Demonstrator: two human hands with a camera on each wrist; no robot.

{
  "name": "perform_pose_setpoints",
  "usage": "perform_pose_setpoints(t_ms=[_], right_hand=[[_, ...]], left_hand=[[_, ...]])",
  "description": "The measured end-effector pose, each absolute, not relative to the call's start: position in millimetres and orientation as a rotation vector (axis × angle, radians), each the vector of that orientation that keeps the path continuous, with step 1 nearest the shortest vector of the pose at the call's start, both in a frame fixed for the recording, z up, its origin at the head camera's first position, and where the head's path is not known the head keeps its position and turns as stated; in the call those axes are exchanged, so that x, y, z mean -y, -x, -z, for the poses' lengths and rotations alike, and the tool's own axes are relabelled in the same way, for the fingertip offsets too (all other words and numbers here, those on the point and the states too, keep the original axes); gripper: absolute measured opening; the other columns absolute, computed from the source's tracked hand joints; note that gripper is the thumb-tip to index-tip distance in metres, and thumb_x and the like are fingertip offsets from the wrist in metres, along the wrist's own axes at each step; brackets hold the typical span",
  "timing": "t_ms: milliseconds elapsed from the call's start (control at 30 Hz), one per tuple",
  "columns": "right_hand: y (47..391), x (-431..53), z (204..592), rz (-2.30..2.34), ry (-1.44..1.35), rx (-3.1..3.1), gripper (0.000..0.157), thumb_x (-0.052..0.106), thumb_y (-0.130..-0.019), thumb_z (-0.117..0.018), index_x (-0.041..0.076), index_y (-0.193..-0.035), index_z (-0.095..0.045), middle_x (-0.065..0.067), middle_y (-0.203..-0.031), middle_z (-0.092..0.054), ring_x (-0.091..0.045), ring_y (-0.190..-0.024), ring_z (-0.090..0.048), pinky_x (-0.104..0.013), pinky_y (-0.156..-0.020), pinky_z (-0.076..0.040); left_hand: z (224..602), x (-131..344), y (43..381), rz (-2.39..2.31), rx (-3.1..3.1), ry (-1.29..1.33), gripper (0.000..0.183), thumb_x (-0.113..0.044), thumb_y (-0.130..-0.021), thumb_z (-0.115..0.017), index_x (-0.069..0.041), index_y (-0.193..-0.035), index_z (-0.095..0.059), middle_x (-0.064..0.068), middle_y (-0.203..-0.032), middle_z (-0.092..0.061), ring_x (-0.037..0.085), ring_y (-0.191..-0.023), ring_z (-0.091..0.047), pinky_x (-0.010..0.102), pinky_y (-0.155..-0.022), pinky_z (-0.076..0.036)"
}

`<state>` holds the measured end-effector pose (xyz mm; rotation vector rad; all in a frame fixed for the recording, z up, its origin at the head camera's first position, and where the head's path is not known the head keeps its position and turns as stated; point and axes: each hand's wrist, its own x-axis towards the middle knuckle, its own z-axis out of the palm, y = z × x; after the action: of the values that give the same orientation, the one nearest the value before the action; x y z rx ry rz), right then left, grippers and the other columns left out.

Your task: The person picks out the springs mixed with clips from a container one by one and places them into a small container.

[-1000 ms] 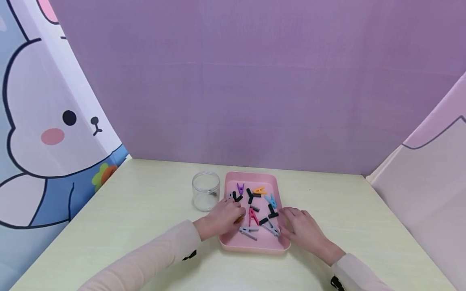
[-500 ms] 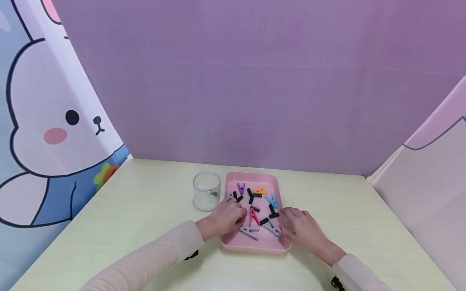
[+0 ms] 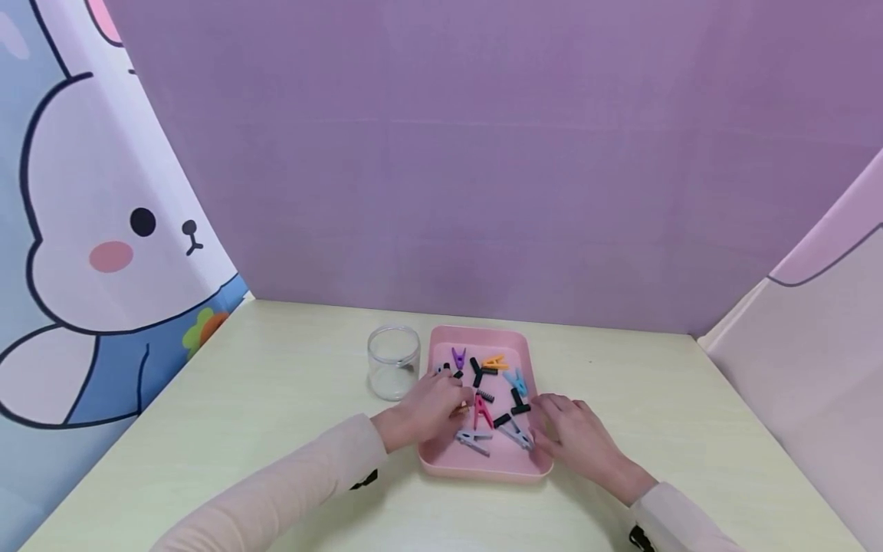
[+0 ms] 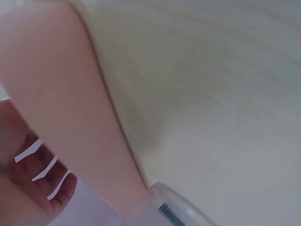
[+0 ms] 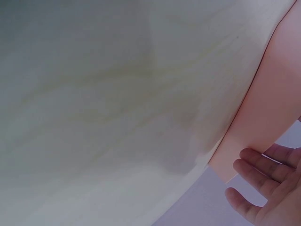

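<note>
In the head view my left hand (image 3: 434, 406) reaches over the left wall of a pink tray (image 3: 483, 473), thumb and forefinger at a partly hidden orange clothespin (image 3: 461, 409) that it pinches. My right hand (image 3: 576, 429) lies at the tray's right rim, its fingers loosely extended beside a grey clothespin (image 3: 517, 435). Near the left fingertips is a red clothespin (image 3: 481, 412), with another grey clothespin (image 3: 474, 441) below it. Both wrist views show the outer tray wall, with the left fingers (image 4: 35, 165) and right fingers (image 5: 263, 174) partly behind it.
A clear round jar (image 3: 393, 368) stands left of the tray. Purple (image 3: 458, 357), yellow-orange (image 3: 494, 362) and light blue (image 3: 516, 381) clothespins lie in the tray among several black pieces (image 3: 477, 372). A purple backdrop (image 3: 469, 169) rises behind the table.
My left hand and the orange clothespin have shifted slightly away from me and to the right. The right hand keeps its place at the rim. The head view has turned slightly left.
</note>
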<state>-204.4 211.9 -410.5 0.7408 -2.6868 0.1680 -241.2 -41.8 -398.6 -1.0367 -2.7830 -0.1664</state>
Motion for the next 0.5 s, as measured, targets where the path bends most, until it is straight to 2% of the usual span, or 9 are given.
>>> perform_pose_setpoints(t_ms=[233, 500], right_hand=[[205, -212, 411, -0.168, -0.744, 2.693, 0.044, 0.027, -0.076, -0.07, 0.004, -0.112, -0.059, -0.009, -0.112, -0.062, -0.026, -0.106, -0.057, -0.047, -0.085, -0.046], [205, -212, 410, -0.169, -0.746, 2.704, 0.044, 0.028, -0.076, -0.07, 0.005, -0.113, -0.059, -0.01, -0.113, -0.062, -0.026, -0.106, -0.057, -0.047, -0.086, -0.046]], left_hand=[[377, 47, 242, 0.222, 2.714, 1.024, 0.019, -0.019, -0.078, -0.069, -0.02, -0.097, -0.067, -0.007, -0.089, -0.066, 0.011, -0.082, -0.051, 0.026, -0.074, -0.039], [355, 59, 250, 0.285, 2.669, 0.947, 0.012, -0.019, -0.081, -0.066, -0.022, -0.093, -0.067, -0.008, -0.086, -0.063, 0.009, -0.082, -0.052, 0.027, -0.068, -0.039]])
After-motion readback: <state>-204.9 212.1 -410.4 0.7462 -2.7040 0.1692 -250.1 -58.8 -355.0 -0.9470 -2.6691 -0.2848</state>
